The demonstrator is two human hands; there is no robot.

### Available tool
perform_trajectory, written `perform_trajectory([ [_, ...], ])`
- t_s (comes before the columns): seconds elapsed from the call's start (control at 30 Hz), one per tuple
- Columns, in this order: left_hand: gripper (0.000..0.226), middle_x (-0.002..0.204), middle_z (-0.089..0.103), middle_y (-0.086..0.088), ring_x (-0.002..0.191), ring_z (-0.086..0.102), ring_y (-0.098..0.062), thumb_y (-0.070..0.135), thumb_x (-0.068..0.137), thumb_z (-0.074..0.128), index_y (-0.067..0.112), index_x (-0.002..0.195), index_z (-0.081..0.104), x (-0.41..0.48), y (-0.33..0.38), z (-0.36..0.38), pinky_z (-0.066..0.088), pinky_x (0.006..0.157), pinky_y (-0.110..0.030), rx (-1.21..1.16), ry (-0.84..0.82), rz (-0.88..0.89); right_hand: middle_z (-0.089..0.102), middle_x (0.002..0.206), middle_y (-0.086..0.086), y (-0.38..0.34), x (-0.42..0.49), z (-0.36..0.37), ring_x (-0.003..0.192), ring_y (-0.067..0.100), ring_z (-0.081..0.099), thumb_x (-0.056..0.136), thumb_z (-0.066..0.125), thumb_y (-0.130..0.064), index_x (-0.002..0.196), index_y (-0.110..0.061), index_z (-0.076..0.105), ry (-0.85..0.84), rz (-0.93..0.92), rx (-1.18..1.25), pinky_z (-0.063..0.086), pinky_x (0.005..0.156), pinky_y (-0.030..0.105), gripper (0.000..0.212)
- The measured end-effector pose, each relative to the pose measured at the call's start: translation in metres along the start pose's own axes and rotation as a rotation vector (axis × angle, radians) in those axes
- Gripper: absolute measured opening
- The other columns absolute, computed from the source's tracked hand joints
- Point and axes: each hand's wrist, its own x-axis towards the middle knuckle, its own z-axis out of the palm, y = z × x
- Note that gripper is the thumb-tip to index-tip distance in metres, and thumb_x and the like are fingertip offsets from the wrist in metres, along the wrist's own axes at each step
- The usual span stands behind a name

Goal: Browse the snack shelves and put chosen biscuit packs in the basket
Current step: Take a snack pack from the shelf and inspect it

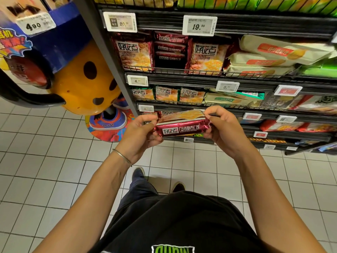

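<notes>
A dark red biscuit pack (182,127) with white lettering is held level in front of the lower shelves. My left hand (140,136) grips its left end and my right hand (221,128) grips its right end, fingers curled round the wrapper. Matching red packs (135,52) stand on the shelf above, and smaller ones (166,94) sit one shelf lower. No basket is in view.
The black snack shelves (228,79) carry white price tags (199,25), cream biscuit packs (269,53) and green packs at the right. A yellow cartoon display stand (85,79) and a blue promo box stand to the left. White tiled floor (45,161) lies below; my shoes show near the shelf base.
</notes>
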Motion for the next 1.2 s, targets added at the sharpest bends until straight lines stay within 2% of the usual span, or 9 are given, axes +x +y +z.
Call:
perform_trajectory([
  [0.1, 0.023, 0.112, 0.067, -0.015, 0.093, 0.065, -0.027, 0.012, 0.106, 0.052, 0.018, 0.126, 0.059, 0.002, -0.005, -0.003, 0.055, 0.086, -0.042, 0.024, 0.015, -0.076, 0.08, 0.099, 0.006, -0.001, -0.002, 0.002, 0.079, 0.018, 0.076, 0.09, 0.064, -0.02, 0.092, -0.025, 0.064, -0.017, -0.076, -0.016, 0.05, 0.046, 0.016, 0.005],
  [0.17, 0.027, 0.119, 0.068, -0.016, 0.105, 0.065, -0.034, 0.017, 0.106, 0.051, 0.014, 0.132, 0.059, 0.001, -0.008, -0.003, 0.055, 0.093, -0.045, -0.137, -0.051, -0.193, 0.079, 0.097, 0.003, -0.001, -0.003, 0.004, 0.079, 0.017, 0.075, 0.088, 0.068, -0.024, 0.091, -0.029, 0.066, -0.036, -0.132, -0.043, 0.049, 0.047, 0.017, 0.006],
  [0.27, 0.039, 0.118, 0.072, -0.018, 0.1, 0.071, -0.033, 0.035, 0.094, 0.063, 0.015, 0.128, 0.065, -0.001, -0.012, -0.005, 0.061, 0.086, -0.045, -0.389, -0.117, -0.314, 0.079, 0.099, 0.003, 0.0, -0.006, 0.007, 0.082, 0.018, 0.076, 0.085, 0.068, -0.034, 0.092, -0.036, 0.066, -0.082, -0.186, -0.146, 0.053, 0.053, 0.02, 0.008],
  [0.37, 0.052, 0.117, 0.071, -0.016, 0.094, 0.072, -0.029, 0.038, 0.086, 0.068, 0.013, 0.132, 0.064, -0.001, -0.017, -0.009, 0.063, 0.077, -0.037, -0.366, -0.126, -0.332, 0.079, 0.107, 0.007, 0.004, -0.007, 0.005, 0.09, 0.025, 0.077, 0.096, 0.064, -0.027, 0.102, -0.032, 0.063, -0.13, -0.201, -0.233, 0.057, 0.055, 0.023, 0.008],
  [0.57, 0.042, 0.128, 0.069, -0.016, 0.104, 0.071, -0.029, 0.026, 0.088, 0.067, 0.015, 0.129, 0.066, 0.0, -0.02, -0.014, 0.06, 0.086, -0.04, -0.351, -0.15, -0.157, 0.08, 0.104, 0.004, 0.011, -0.005, -0.002, 0.085, 0.019, 0.076, 0.106, 0.058, -0.016, 0.111, -0.023, 0.057, -0.048, -0.162, -0.336, 0.058, 0.06, 0.024, 0.009],
  [0.73, 0.051, 0.131, 0.066, -0.018, 0.114, 0.062, -0.034, 0.018, 0.089, 0.065, 0.008, 0.139, 0.058, -0.003, -0.016, -0.015, 0.051, 0.1, -0.048, -0.213, -0.159, 0.003, 0.078, 0.097, -0.005, 0.019, -0.002, -0.005, 0.089, 0.019, 0.077, 0.102, 0.062, -0.032, 0.116, -0.024, 0.057, 0.054, -0.098, -0.343, 0.063, 0.074, 0.033, 0.017],
  [0.87, 0.054, 0.128, 0.064, -0.022, 0.116, 0.053, -0.041, 0.01, 0.086, 0.066, 0.005, 0.139, 0.056, -0.007, -0.016, -0.015, 0.039, 0.111, -0.059, -0.157, -0.173, 0.06, 0.079, 0.106, 0.001, 0.02, 0.0, -0.004, 0.1, 0.026, 0.077, 0.101, 0.064, -0.038, 0.13, -0.026, 0.052, 0.063, -0.024, -0.298, 0.062, 0.088, 0.048, 0.034],
  [1.03, 0.062, 0.134, 0.064, -0.023, 0.124, 0.059, -0.041, 0.001, 0.086, 0.067, 0.003, 0.145, 0.047, -0.01, -0.02, -0.013, 0.048, 0.106, -0.054, -0.118, -0.215, 0.074, 0.076, 0.121, 0.003, 0.02, -0.003, -0.004, 0.108, 0.028, 0.075, 0.104, 0.061, -0.027, 0.136, -0.024, 0.054, 0.028, -0.01, -0.267, 0.061, 0.09, 0.054, 0.033],
  [1.2, 0.055, 0.133, 0.063, -0.023, 0.125, 0.056, -0.043, 0.025, 0.097, 0.06, 0.003, 0.145, 0.048, -0.013, -0.017, -0.01, 0.039, 0.113, -0.063, -0.163, -0.173, 0.046, 0.076, 0.119, 0.008, 0.022, -0.005, -0.004, 0.107, 0.032, 0.074, 0.107, 0.055, -0.023, 0.131, -0.014, 0.06, 0.028, -0.007, -0.259, 0.059, 0.088, 0.053, 0.026],
])
